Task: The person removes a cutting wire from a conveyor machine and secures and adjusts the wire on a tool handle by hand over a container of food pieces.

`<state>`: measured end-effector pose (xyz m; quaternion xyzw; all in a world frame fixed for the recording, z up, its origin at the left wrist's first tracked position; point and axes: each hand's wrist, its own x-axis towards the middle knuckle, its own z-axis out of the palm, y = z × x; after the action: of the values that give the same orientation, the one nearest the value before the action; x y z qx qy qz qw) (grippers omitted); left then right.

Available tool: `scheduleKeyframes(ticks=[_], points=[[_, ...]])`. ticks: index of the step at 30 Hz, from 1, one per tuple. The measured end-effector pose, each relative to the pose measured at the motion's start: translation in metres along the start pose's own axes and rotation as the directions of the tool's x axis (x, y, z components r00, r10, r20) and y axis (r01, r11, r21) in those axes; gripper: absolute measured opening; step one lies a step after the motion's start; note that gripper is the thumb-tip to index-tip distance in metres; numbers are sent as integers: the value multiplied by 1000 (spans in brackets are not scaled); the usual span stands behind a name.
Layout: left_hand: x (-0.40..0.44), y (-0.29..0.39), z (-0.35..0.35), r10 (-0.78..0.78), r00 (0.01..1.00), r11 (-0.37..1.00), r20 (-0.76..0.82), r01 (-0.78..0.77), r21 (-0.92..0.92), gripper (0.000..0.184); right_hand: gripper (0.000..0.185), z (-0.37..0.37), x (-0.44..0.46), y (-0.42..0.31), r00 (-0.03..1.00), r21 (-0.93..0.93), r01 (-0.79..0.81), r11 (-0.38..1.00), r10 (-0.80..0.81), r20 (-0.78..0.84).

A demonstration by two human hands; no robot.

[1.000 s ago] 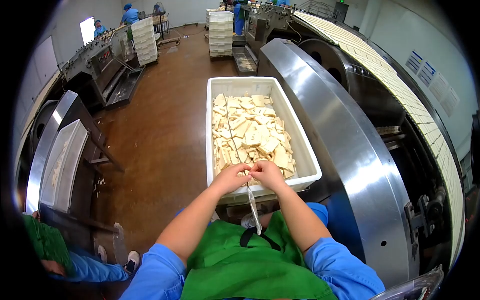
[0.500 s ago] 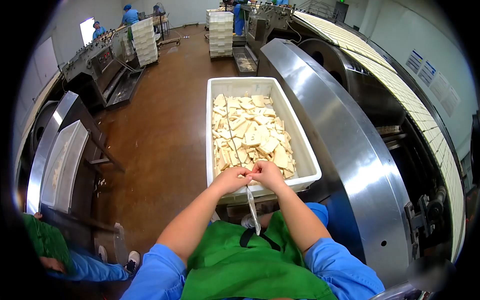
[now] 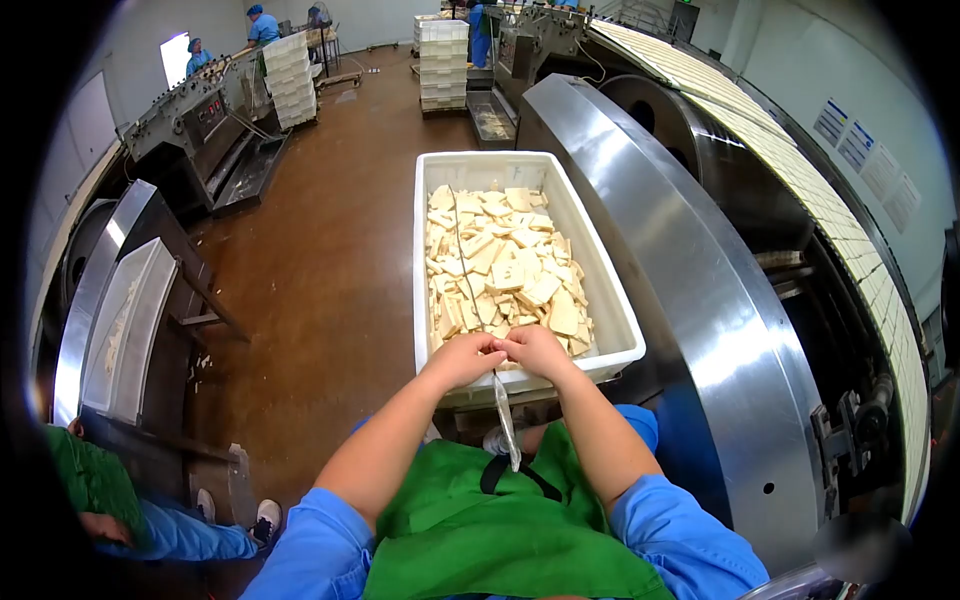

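My left hand point(image 3: 462, 361) and my right hand point(image 3: 536, 352) meet over the near rim of a white plastic tub point(image 3: 606, 292). Both are closed, fingertips pinched together on a long thin dark rod point(image 3: 461, 250). Its far part stretches away over the broken flat pale dough-like pieces point(image 3: 510, 265) heaped in the tub. Toward my green apron hangs a narrow strip wrapped in clear, shiny plastic point(image 3: 506, 420), apparently the rod's near end. My fingers hide the join between the two.
A curved steel machine guard point(image 3: 690, 250) runs close along the right, with a conveyor of pale sheets point(image 3: 800, 165) beyond. At lower left stands a person in a green apron point(image 3: 95, 480), beside another white bin point(image 3: 130, 335). Stacked white crates point(image 3: 443, 65) and co-workers are farther back.
Hardly anything differs. The view has shifted very slightly, and both hands keep the same pinch on the rod.
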<state>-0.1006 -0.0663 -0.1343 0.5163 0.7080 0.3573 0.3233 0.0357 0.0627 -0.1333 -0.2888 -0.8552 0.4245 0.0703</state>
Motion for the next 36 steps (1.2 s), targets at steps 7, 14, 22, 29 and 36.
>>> scheduleKeyframes(ticks=[7,14,22,29,36], points=[[0,-1,1,-3,1000,999,14,4,-45,33,28,5,8,10,994,107,107,988,-107,-9],[2,-7,4,37,999,997,-19,-38,-61,31,12,5,6,11,993,158,117,980,-113,-32],[-4,6,-3,-6,1000,1000,13,7,-30,26,14,2,-4,2,985,153,169,974,-173,17],[1,-9,2,-14,1000,990,12,15,-143,21,13,0,-9,-5,987,142,160,977,-163,8],[4,-12,1,-39,999,964,4,39,-264,18,13,-3,-10,-7,984,142,178,974,-177,-24]])
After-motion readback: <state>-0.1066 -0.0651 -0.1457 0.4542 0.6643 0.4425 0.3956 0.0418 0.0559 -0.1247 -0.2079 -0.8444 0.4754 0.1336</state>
